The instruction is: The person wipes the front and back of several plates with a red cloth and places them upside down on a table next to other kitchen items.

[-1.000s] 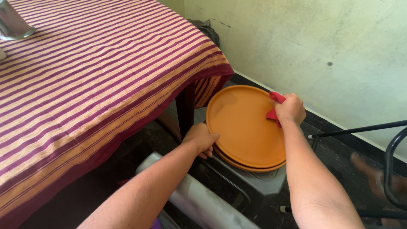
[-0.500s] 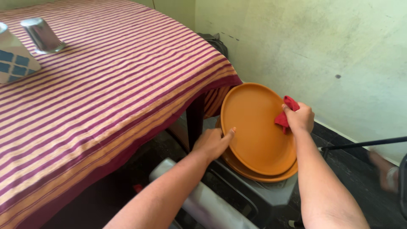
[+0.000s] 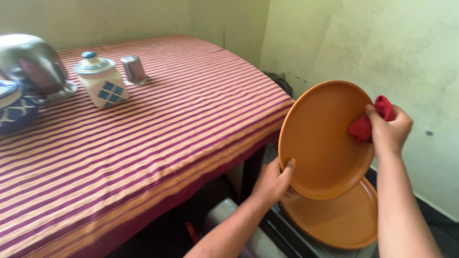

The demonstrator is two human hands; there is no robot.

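Beside the striped table (image 3: 143, 143), left hand (image 3: 273, 182) grips one of two orange plates (image 3: 322, 138); right hand (image 3: 389, 130) clutches one red cloth (image 3: 368, 123).

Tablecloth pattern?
Maroon and gold stripes on the tablecloth; head view shows it.

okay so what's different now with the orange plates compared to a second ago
The top orange plate has been lifted off the stack and tilted up. The left hand, which rested at the stack's edge, now grips its lower rim. The right hand still presses the red cloth against it. The lower plate stays put; the striped tablecloth is unchanged.
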